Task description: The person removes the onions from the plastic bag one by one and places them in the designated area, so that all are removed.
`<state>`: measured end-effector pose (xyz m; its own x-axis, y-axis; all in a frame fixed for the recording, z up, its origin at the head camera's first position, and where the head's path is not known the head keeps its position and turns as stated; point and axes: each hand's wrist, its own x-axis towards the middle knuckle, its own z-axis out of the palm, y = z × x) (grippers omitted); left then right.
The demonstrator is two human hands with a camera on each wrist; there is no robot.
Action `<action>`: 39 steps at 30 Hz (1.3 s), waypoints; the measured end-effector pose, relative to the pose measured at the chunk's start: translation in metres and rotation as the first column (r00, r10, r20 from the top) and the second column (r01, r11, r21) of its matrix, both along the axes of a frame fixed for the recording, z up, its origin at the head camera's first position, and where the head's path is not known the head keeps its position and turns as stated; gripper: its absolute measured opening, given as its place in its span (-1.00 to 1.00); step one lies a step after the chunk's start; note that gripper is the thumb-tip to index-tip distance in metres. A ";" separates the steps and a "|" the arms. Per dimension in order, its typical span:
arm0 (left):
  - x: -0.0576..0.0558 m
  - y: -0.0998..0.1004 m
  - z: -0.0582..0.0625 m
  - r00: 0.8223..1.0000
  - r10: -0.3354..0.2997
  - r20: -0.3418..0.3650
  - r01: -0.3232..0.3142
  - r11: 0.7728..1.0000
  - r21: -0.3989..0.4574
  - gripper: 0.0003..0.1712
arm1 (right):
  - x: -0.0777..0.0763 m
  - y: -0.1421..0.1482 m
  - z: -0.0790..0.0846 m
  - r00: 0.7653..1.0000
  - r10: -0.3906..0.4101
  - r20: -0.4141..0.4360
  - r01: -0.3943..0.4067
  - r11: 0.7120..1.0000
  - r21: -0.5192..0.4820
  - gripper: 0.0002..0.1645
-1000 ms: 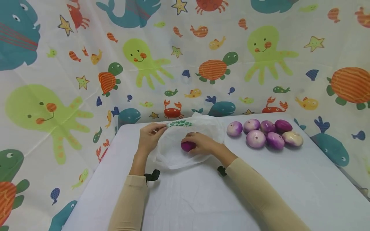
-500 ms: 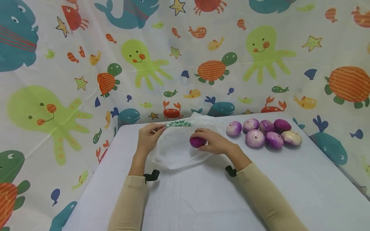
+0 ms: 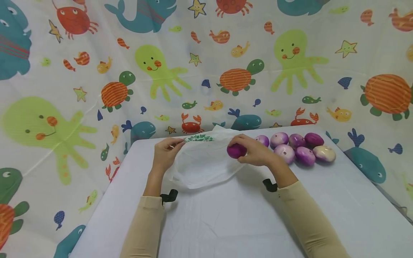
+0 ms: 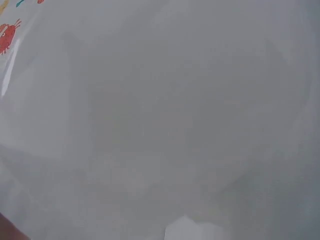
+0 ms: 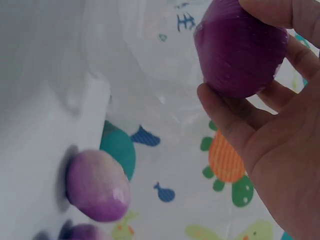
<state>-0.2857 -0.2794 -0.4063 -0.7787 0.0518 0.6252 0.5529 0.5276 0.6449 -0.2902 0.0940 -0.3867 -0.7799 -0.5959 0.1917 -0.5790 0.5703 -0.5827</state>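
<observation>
A thin white plastic bag [image 3: 203, 165] with a green leaf print lies on the white table. My left hand [image 3: 164, 152] pinches the bag's upper left edge between thumb and fingers. In the left wrist view the pale bag [image 4: 165, 110] fills nearly everything. A dark purple onion [image 3: 236, 151] is in my right hand [image 3: 258, 150], over the bag's right side. Thumb and fingers curl round this onion [image 5: 240, 50] in the right wrist view.
Several purple and whitish onions [image 3: 305, 156] sit in a group right of the bag. A sea-animal patterned curtain [image 3: 206, 71] hangs behind the table [image 3: 206, 222]. Each wrist wears a small black camera mount [image 3: 270, 185].
My right hand has moved to the right with the purple onion, from the bag's middle to its right side. The left hand keeps its pinch on the bag.
</observation>
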 end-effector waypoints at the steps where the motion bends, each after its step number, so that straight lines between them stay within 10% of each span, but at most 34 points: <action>1: 0.000 0.000 0.000 1.000 0.000 -0.001 0.000 1.000 -0.001 -0.81 | 0.000 0.004 0.002 1.000 -0.012 0.011 0.012 1.000 -0.003 -0.32; 17: -0.001 0.000 -0.002 1.000 0.007 -0.005 -0.007 1.000 -0.009 -0.81 | -0.004 0.061 0.011 0.975 -0.208 0.073 0.196 0.970 0.145 -0.17; 39: -0.003 0.001 -0.003 1.000 -0.011 -0.006 0.011 1.000 0.006 -0.82 | -0.014 0.073 -0.018 0.938 -0.318 0.137 0.258 0.907 0.333 -0.15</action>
<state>-0.2885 -0.2786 -0.4096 -0.7746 0.0563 0.6300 0.5622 0.5177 0.6449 -0.3046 0.1672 -0.4050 -0.9298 -0.3457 -0.1265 -0.2618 0.8625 -0.4330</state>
